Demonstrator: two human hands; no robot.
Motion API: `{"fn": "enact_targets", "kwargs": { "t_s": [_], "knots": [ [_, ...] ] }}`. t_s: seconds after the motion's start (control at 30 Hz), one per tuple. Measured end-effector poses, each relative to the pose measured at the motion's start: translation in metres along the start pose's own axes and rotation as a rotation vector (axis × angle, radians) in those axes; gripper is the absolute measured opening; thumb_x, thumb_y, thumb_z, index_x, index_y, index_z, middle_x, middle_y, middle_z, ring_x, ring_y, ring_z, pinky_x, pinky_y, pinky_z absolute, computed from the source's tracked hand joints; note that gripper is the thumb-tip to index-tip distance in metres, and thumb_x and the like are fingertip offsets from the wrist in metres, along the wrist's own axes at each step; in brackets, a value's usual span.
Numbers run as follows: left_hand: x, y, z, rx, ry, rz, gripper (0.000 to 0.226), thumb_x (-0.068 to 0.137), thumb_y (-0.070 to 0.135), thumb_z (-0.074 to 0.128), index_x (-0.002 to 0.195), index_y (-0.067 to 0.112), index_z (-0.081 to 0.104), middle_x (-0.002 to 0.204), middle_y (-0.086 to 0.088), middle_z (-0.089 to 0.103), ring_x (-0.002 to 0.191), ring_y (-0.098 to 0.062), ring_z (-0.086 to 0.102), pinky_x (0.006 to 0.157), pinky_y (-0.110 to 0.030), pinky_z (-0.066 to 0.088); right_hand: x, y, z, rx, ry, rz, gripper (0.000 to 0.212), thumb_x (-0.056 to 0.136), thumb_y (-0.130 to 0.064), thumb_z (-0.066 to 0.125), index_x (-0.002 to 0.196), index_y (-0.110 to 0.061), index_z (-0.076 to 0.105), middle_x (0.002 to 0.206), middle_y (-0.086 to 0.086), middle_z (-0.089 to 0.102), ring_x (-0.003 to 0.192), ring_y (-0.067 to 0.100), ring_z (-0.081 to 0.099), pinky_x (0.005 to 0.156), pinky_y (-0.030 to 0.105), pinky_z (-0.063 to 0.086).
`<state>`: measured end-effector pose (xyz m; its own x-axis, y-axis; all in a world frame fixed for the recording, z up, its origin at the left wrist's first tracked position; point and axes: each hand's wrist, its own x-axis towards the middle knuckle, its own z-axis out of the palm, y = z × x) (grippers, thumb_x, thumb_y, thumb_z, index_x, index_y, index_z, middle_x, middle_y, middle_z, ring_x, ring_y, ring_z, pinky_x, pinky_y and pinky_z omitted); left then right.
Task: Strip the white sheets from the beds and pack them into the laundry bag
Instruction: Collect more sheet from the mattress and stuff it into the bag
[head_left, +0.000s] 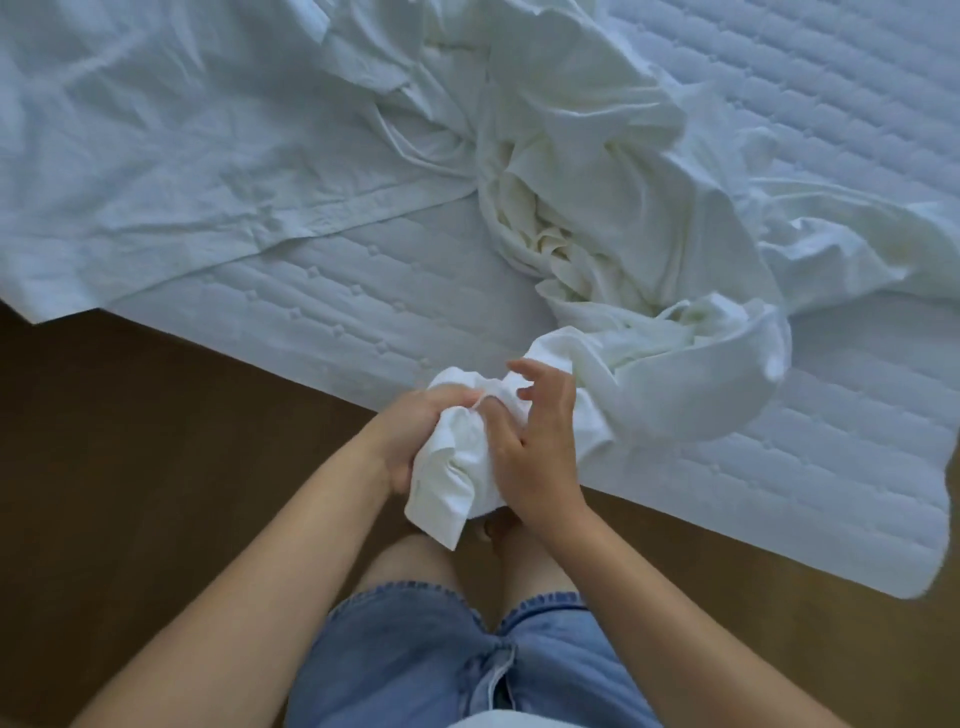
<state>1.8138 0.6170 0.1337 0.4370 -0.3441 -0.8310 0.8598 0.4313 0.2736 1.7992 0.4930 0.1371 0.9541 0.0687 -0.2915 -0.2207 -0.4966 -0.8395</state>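
A crumpled white sheet (597, 171) lies bunched across the quilted mattress (322, 312) and trails down to the bed's near edge. My left hand (415, 431) grips a gathered wad of that sheet just off the edge. My right hand (535, 441) rests against the same wad from the right, its fingers loosely spread over the cloth. A second white sheet (156, 156) lies flat and wrinkled over the left part of the bed. No laundry bag is in view.
Brown floor (130, 467) runs along the near side of the bed. My legs in blue denim shorts (441, 660) stand right below the hands. The bare quilted mattress (831, 104) shows at the upper right.
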Motion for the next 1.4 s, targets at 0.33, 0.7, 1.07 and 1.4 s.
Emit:
{"fn": "enact_targets", "kwargs": {
  "t_s": [0.33, 0.7, 1.07, 1.4],
  "knots": [
    [-0.003, -0.011, 0.057, 0.461, 0.002, 0.201, 0.048, 0.092, 0.042, 0.056, 0.133, 0.018, 0.049, 0.117, -0.005, 0.065, 0.099, -0.018, 0.065, 0.083, -0.03, 0.054, -0.038, 0.022, -0.047, 0.053, 0.044, 0.108, 0.041, 0.077, -0.037, 0.058, 0.116, -0.035, 0.047, 0.113, -0.008, 0.056, 0.104, 0.011, 0.055, 0.08, 0.007, 0.042],
    [0.029, -0.052, 0.077, 1.871, -0.431, 1.172, 0.1, 0.067, 0.054, 0.072, 0.144, 0.016, 0.02, 0.144, -0.023, 0.039, 0.135, -0.032, 0.037, 0.106, -0.055, 0.035, -0.05, 0.023, -0.106, 0.838, 0.079, 0.887, 0.031, 0.095, -0.033, 0.052, 0.109, -0.008, 0.064, 0.104, 0.017, 0.068, 0.097, 0.031, 0.065, 0.094, 0.045, 0.049],
    [0.047, -0.011, 0.128, 1.714, -0.332, -0.068, 0.035, 0.069, 0.029, 0.072, 0.099, 0.016, 0.064, 0.093, -0.002, 0.064, 0.091, -0.021, 0.06, 0.078, -0.031, 0.048, -0.087, 0.065, -0.104, -0.398, 0.117, -0.063, 0.091, 0.067, -0.054, 0.068, 0.141, -0.021, 0.027, 0.143, 0.013, 0.039, 0.129, 0.031, 0.039, 0.102, 0.044, 0.036],
    [-0.018, -0.035, 0.062, 2.312, -0.219, 0.746, 0.118, 0.062, 0.055, 0.076, 0.151, 0.03, 0.004, 0.158, -0.008, 0.012, 0.144, -0.026, 0.014, 0.114, -0.045, 0.02, -0.041, 0.05, -0.112, 0.332, -0.074, 0.285, 0.017, 0.093, -0.012, 0.055, 0.104, -0.012, 0.068, 0.096, 0.002, 0.069, 0.088, 0.014, 0.064, 0.077, 0.029, 0.05]
  ]
}}
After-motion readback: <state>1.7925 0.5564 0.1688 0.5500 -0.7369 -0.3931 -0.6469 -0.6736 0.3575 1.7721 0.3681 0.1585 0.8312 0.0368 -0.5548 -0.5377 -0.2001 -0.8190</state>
